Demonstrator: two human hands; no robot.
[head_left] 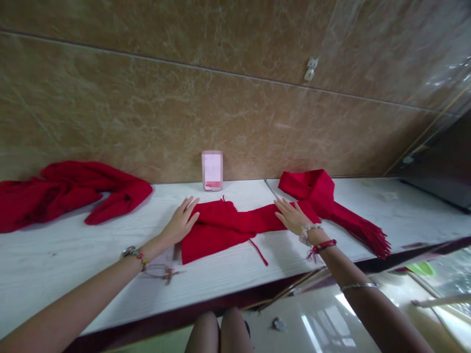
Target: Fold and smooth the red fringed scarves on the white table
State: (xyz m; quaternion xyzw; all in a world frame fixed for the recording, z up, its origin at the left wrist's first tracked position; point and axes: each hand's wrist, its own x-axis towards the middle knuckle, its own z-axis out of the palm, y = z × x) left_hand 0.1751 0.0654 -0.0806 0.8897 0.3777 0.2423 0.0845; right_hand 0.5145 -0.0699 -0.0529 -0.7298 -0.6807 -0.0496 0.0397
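A long red scarf (235, 223) lies partly folded across the white tabletop (73, 264), its fringed end (371, 238) near the front edge at the right. My left hand (182, 220) rests flat, fingers spread, on the scarf's left folded part. My right hand (292, 215) lies flat with fingers stretched out on the scarf's middle. Neither hand grips the cloth. Both wrists wear bracelets.
A heap of more red scarves (69, 191) sits at the far left of the table. A small pink-white card or box (212, 170) stands against the brown marble wall. A dark object (441, 181) is at the far right. My knees (219, 331) show below the table edge.
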